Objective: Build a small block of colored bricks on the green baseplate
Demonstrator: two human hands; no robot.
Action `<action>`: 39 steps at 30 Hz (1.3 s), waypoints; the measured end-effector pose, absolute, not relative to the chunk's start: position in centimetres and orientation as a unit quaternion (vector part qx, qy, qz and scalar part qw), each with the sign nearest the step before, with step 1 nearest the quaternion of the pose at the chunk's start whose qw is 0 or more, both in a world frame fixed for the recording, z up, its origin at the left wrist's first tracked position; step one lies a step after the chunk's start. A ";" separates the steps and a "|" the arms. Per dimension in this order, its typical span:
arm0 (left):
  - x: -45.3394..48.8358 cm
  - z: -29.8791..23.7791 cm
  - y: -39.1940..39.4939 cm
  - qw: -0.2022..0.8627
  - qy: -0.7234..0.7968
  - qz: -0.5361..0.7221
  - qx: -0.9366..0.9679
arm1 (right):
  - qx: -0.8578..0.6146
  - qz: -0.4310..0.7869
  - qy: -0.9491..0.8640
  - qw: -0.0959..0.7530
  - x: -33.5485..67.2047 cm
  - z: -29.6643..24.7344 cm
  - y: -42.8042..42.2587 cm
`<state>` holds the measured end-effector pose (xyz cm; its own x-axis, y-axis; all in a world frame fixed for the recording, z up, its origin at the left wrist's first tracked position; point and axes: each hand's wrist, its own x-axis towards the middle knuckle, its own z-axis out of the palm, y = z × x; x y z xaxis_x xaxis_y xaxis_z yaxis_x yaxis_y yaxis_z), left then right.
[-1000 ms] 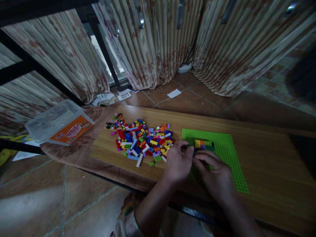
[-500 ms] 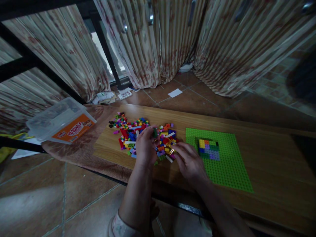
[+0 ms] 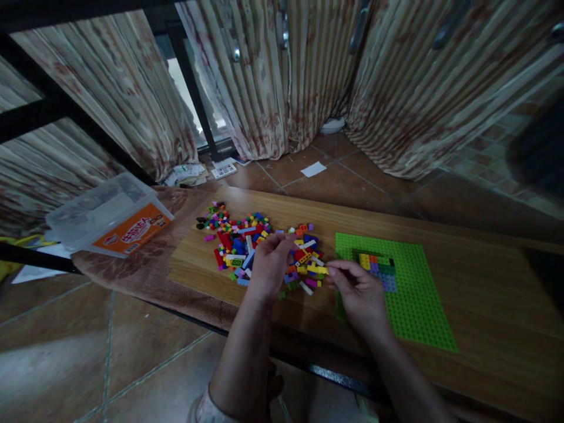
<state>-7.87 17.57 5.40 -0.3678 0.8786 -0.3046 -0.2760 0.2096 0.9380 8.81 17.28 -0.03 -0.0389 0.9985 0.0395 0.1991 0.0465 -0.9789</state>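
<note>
My right hand [image 3: 359,288] pinches a long yellow toy brick [image 3: 318,269] between thumb and forefinger, at the right side of the loose brick pile [image 3: 240,244]. My left hand [image 3: 268,267] is over the middle of that pile, thumb and fingers pressed together. Whatever it may hold is hidden by the fingers. Beside my right hand lies a green studded baseplate [image 3: 425,299], partly covered by the hand. On it sits a block of joined bricks [image 3: 388,276] in yellow, orange, green, purple and blue.
The bricks lie on a wooden board [image 3: 484,294]. At its left stands a clear plastic box [image 3: 110,217] with an orange label, on brown cloth [image 3: 194,294]. Striped curtains [image 3: 264,88] hang behind. Papers [image 3: 313,169] lie on the tiled floor.
My right hand has taken hold of a yellow brick and moved slightly right. My left hand has shifted a little right, and the green brick seen in its fingers earlier no longer shows.
</note>
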 end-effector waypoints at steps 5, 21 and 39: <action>-7.2 4.9 17.2 0.507 0.583 0.437 0.460 | -0.540 0.528 -0.452 0.474 9.1 0.2 17.3; -3.6 4.6 17.1 0.454 0.602 0.312 0.578 | -0.523 0.364 -0.648 0.418 12.4 0.8 16.2; 2.2 3.3 16.7 0.444 0.595 0.224 0.632 | -0.611 0.274 -0.639 0.378 20.3 0.1 18.8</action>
